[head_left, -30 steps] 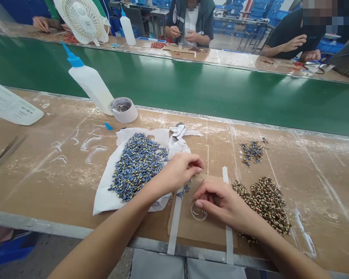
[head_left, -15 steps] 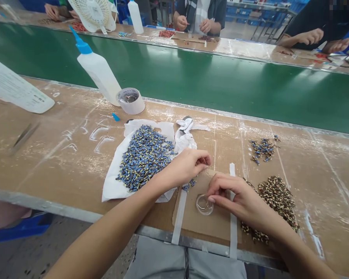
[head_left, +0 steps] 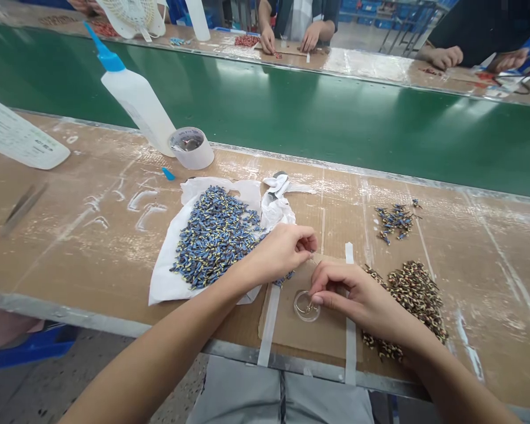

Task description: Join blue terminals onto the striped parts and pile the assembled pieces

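Observation:
My left hand [head_left: 287,247] is pinched closed beside the pile of small blue-and-yellow pieces [head_left: 216,235], which lies on a white sheet [head_left: 163,277]. What its fingertips hold is too small to make out. My right hand [head_left: 348,294] is also pinched, its fingertips at the rim of a small clear round dish [head_left: 307,307]. Something tiny may sit in that pinch, but I cannot tell. The dish rests on a cardboard piece [head_left: 309,341] taped to the table. Partly behind my right hand lies a pile of dark-and-cream pieces [head_left: 417,300].
A small blue-and-dark cluster [head_left: 395,221] lies at right. Farther back stand a blue-tipped bottle [head_left: 136,106] and a tape roll [head_left: 194,154]; another bottle [head_left: 22,138] and tweezers [head_left: 24,206] are at left. Past the green belt [head_left: 269,106], co-workers' hands [head_left: 309,38] work.
The whole view has shifted slightly. My right fingertips have come lower onto the dish, while my left hand keeps its pinch. Across the belt, one co-worker's hands have lowered to the table.

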Available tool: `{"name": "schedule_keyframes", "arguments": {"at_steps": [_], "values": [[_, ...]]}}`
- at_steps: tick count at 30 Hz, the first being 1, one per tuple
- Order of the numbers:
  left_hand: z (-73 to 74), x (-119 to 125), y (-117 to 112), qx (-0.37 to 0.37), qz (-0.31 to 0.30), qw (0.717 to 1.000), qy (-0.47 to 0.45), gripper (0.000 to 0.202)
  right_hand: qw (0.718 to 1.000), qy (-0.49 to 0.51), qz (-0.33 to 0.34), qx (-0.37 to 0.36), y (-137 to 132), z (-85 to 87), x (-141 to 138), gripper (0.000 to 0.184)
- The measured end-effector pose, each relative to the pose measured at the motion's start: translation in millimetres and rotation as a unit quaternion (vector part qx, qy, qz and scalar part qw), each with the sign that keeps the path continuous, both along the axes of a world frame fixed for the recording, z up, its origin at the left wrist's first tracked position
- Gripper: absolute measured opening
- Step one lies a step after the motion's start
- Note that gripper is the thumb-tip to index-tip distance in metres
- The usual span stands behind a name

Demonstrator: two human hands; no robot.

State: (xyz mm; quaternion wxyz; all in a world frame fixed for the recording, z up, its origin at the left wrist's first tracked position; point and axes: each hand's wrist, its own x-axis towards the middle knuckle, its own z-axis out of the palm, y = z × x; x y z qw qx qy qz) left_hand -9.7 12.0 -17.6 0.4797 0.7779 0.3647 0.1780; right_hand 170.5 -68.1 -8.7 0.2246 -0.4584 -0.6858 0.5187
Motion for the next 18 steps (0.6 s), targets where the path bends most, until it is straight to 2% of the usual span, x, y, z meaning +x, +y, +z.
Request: {"name": "schedule_keyframes", "arguments": {"at_steps": [7, 11, 14, 18], "values": [[0.0, 3.0, -2.8, -0.02, -0.005, 0.999, -0.032, 0.012, 0.998, 0.055, -0.028, -0.033, 1.7, -0.9, -0.4, 0.014], [-3.3, 6.1, -3.4, -0.031, -0.013, 0.998, -0.046, 0.008, 0.991, 0.091, -0.08, -0.061, 3.4, 3.2, 8.6, 0.013], [-4.8, 8.1, -4.2, -0.051, -0.02, 0.997, -0.052, 0.008, 0.98, 0.1, -0.17, -0.017, 4.7, 5.6, 16.7, 0.013], [-3.1, 9.2, -5.0, -0.06, -0.019, 0.997, -0.041, 0.007, 0.947, 0.071, -0.297, 0.102, 4.9, 3.1, 20.6, 0.01]]}}
